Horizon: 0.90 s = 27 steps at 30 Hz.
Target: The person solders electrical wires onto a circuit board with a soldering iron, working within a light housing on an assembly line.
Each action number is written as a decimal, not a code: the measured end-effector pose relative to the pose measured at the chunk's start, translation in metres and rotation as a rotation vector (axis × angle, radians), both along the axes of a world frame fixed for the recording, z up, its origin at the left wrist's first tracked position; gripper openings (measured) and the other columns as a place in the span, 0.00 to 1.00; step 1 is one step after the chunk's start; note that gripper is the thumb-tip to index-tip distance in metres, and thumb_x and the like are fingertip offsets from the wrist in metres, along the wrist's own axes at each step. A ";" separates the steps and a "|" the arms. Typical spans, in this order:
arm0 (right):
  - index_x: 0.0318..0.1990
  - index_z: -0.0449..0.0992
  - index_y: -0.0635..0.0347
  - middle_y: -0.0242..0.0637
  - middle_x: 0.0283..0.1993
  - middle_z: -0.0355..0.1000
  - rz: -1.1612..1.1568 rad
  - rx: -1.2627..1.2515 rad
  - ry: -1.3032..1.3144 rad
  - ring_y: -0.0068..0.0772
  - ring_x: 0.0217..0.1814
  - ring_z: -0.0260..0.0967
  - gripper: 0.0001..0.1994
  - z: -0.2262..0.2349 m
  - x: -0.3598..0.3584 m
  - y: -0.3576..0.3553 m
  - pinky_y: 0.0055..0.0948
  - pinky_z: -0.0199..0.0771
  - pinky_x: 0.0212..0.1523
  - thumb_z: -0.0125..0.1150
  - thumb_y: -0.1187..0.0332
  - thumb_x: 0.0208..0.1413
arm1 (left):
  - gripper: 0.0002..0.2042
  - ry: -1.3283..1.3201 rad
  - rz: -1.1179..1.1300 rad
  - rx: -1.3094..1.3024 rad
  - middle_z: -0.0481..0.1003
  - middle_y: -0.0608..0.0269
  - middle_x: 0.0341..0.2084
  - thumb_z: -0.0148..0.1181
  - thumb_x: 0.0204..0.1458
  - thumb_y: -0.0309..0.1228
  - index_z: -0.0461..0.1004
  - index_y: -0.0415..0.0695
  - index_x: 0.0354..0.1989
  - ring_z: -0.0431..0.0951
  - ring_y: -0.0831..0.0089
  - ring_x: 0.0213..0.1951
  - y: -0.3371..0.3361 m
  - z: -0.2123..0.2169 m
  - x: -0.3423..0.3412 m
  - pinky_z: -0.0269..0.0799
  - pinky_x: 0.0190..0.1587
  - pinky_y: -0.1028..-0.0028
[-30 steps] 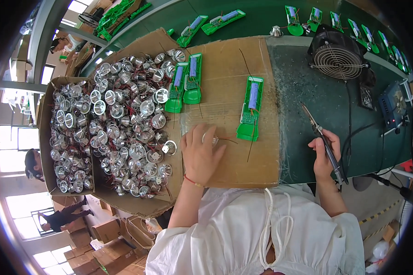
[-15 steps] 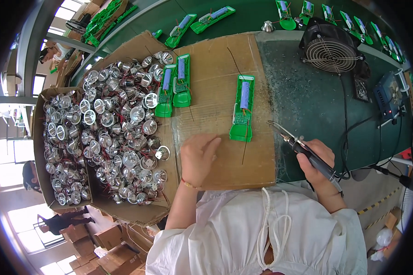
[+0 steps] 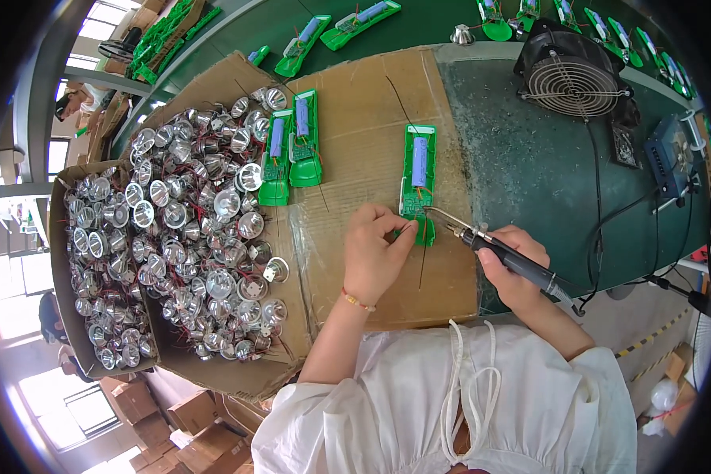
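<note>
A green plastic housing (image 3: pixel 417 178) with a blue cylindrical battery cell and a circuit board lies on a cardboard sheet (image 3: pixel 355 103). My left hand (image 3: pixel 374 253) rests at its lower end, fingertips pinching a thin wire against the green part. My right hand (image 3: pixel 513 268) grips a black-handled soldering iron (image 3: pixel 498 251); its metal tip points left and reaches the lower end of the housing, close to my left fingertips. Red and black wires trail from the housing.
Two more green housings (image 3: pixel 291 154) lie to the left on the cardboard. A cardboard box (image 3: pixel 63 300) at the left holds several shiny metal reflectors with wires. A black fan (image 3: pixel 570 75) stands at the back right; cables cross the green table. More green housings line the far edge.
My right hand has brought the soldering iron from the right down to the lower end of the green housing. My left hand has shifted right onto that end.
</note>
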State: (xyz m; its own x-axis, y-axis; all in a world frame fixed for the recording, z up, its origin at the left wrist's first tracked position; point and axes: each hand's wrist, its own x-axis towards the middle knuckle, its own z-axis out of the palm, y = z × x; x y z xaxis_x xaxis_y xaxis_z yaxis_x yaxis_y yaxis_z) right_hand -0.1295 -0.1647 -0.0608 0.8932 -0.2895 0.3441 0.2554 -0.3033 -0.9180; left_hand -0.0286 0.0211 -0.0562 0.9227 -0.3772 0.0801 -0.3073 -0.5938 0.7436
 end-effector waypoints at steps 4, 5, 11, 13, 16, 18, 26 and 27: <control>0.32 0.73 0.67 0.37 0.25 0.71 -0.015 0.026 0.061 0.21 0.23 0.67 0.07 -0.001 0.001 0.003 0.20 0.66 0.24 0.63 0.75 0.45 | 0.04 -0.013 -0.016 0.023 0.69 0.60 0.24 0.63 0.41 0.28 0.77 0.42 0.22 0.69 0.65 0.30 0.001 -0.003 0.003 0.64 0.33 0.70; 0.31 0.73 0.67 0.36 0.24 0.71 -0.028 0.022 0.064 0.20 0.22 0.66 0.07 0.000 0.001 0.003 0.19 0.65 0.23 0.63 0.75 0.45 | 0.04 -0.012 -0.016 0.025 0.69 0.60 0.24 0.63 0.41 0.28 0.77 0.42 0.22 0.69 0.65 0.30 0.001 -0.003 0.003 0.64 0.33 0.70; 0.31 0.70 0.68 0.39 0.26 0.72 -0.077 0.117 0.179 0.21 0.22 0.67 0.09 0.000 -0.003 0.006 0.20 0.68 0.25 0.60 0.71 0.49 | 0.04 0.037 0.002 -0.015 0.69 0.61 0.23 0.63 0.40 0.29 0.77 0.42 0.21 0.69 0.65 0.30 0.000 -0.004 0.005 0.64 0.32 0.70; 0.31 0.69 0.68 0.40 0.27 0.72 -0.099 0.160 0.174 0.22 0.24 0.68 0.09 0.000 -0.004 0.005 0.20 0.69 0.26 0.60 0.71 0.50 | 0.04 0.078 0.001 -0.005 0.70 0.61 0.23 0.63 0.40 0.29 0.77 0.41 0.21 0.68 0.66 0.29 0.001 -0.002 0.005 0.64 0.32 0.70; 0.33 0.71 0.67 0.37 0.26 0.70 -0.098 0.127 0.077 0.19 0.24 0.64 0.08 0.004 -0.007 -0.001 0.20 0.65 0.25 0.61 0.72 0.49 | 0.04 0.021 -0.012 -0.019 0.69 0.61 0.23 0.63 0.40 0.29 0.77 0.41 0.21 0.68 0.66 0.29 0.000 -0.002 0.006 0.64 0.31 0.70; 0.33 0.71 0.67 0.37 0.26 0.71 -0.095 0.135 0.078 0.20 0.24 0.65 0.08 0.003 -0.008 -0.001 0.20 0.65 0.25 0.61 0.72 0.49 | 0.04 0.033 -0.010 -0.007 0.70 0.61 0.23 0.63 0.40 0.29 0.77 0.42 0.20 0.68 0.66 0.28 0.002 -0.003 0.006 0.64 0.31 0.70; 0.34 0.68 0.70 0.43 0.28 0.71 -0.037 0.089 0.103 0.28 0.29 0.70 0.08 0.001 -0.012 -0.006 0.24 0.72 0.30 0.58 0.74 0.50 | 0.06 0.107 -0.022 -0.014 0.71 0.59 0.25 0.65 0.39 0.28 0.77 0.40 0.25 0.71 0.68 0.28 0.000 0.019 -0.001 0.67 0.30 0.73; 0.33 0.68 0.70 0.43 0.29 0.71 -0.030 0.084 0.093 0.28 0.29 0.70 0.07 0.000 -0.013 -0.008 0.24 0.71 0.30 0.58 0.75 0.50 | 0.06 0.072 -0.034 -0.042 0.71 0.59 0.27 0.65 0.39 0.27 0.77 0.40 0.27 0.72 0.69 0.29 0.003 0.026 -0.005 0.68 0.31 0.74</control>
